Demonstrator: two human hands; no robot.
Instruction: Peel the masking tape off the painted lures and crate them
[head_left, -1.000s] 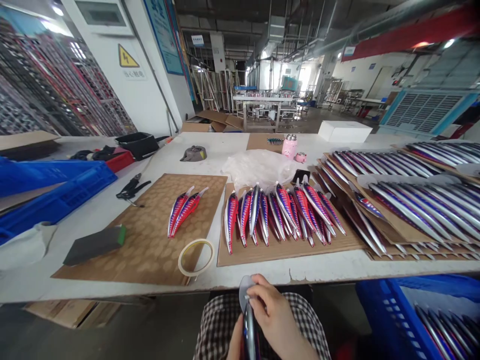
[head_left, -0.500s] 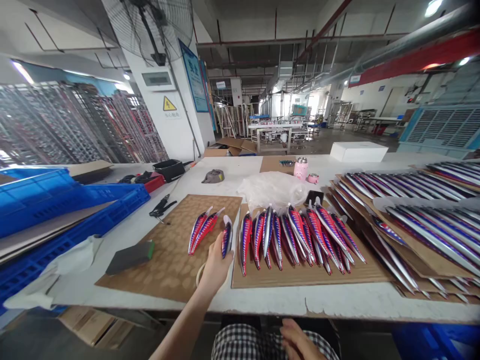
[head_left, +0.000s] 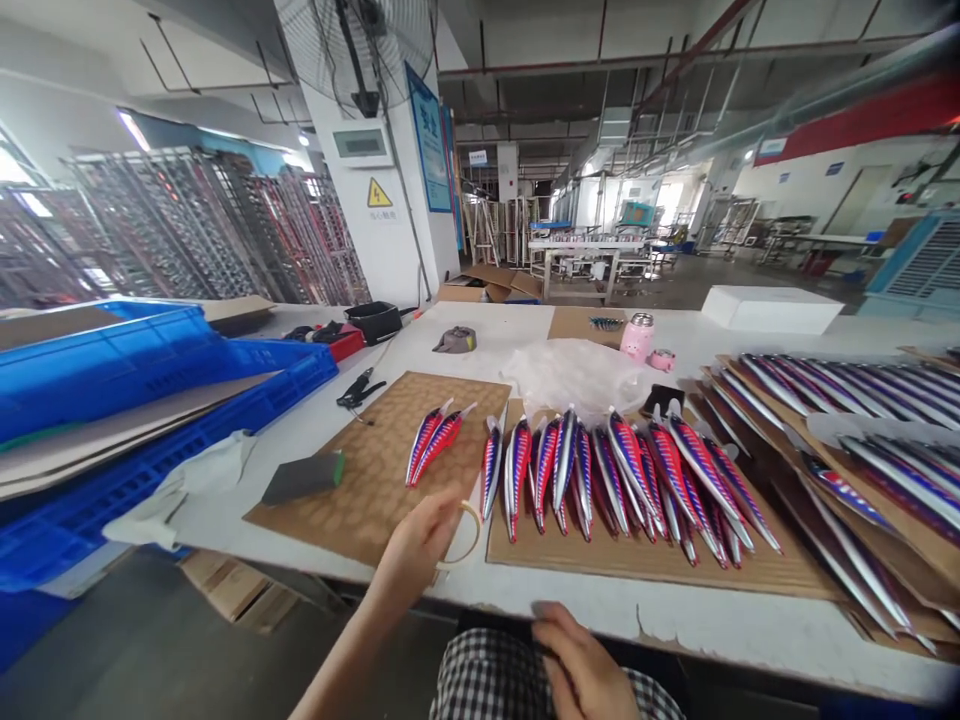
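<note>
My left hand [head_left: 421, 532] is over the table's front part, fingers curled together, with nothing visible in them. Beside its fingertips lies a yellowish tape ring [head_left: 477, 535], partly covered by the hand. A lure [head_left: 491, 468] rests at the left edge of the plain cardboard [head_left: 637, 570], next to a row of several red, purple and silver lures [head_left: 517, 475]. Two lures [head_left: 437, 442] lie on the spotted cardboard [head_left: 360, 500] to the left. My right hand [head_left: 583, 662] rests over my lap below the table edge, fingers stretched out and holding nothing.
A dark block [head_left: 300, 478], black pliers [head_left: 360, 390] and blue crates [head_left: 285, 370] are on the left. Plastic film [head_left: 574, 372], a pink bottle [head_left: 637, 337] and a grey cap [head_left: 455, 339] lie farther back. Cardboard layers with lures [head_left: 900, 455] fill the right side.
The lure that my left hand held now lies beside the row, and that hand has let go and moved back toward me. The view has shifted left.
</note>
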